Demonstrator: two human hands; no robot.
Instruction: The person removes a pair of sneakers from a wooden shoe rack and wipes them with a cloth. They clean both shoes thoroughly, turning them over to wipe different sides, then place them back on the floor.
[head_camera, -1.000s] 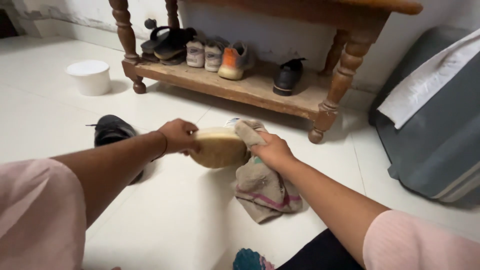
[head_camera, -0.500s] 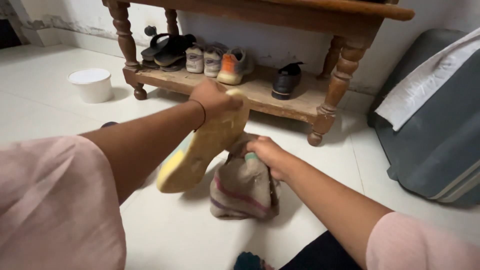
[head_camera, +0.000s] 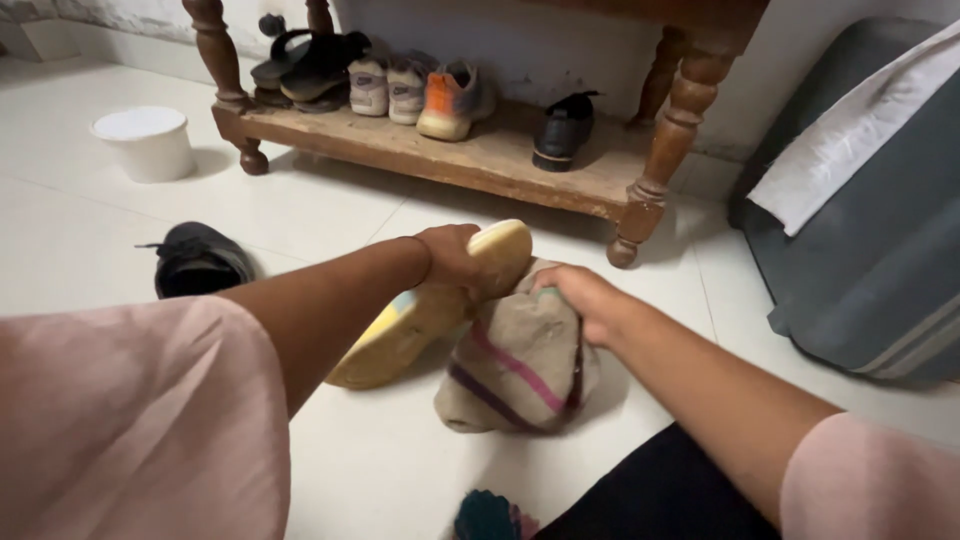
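We see a shoe with a worn tan and yellow rubber sole (head_camera: 420, 320) tilted sole-up above the white tiled floor (head_camera: 330, 225), gripped near its toe by the left hand (head_camera: 452, 257). Just beside it, the right hand (head_camera: 588, 300) clutches a beige cloth with pink and purple stripes (head_camera: 515, 365). A black shoe (head_camera: 197, 258) lies to the left, near a low wooden shoe shelf (head_camera: 470, 160).

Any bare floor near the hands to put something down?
Bare white tile lies between the white plastic tub, the black shoe and the wooden shoe shelf; more between the shelf's turned leg and the grey mattress. It is crowded where the left hand grips the yellow-soled shoe against the striped beige cloth under the right hand.
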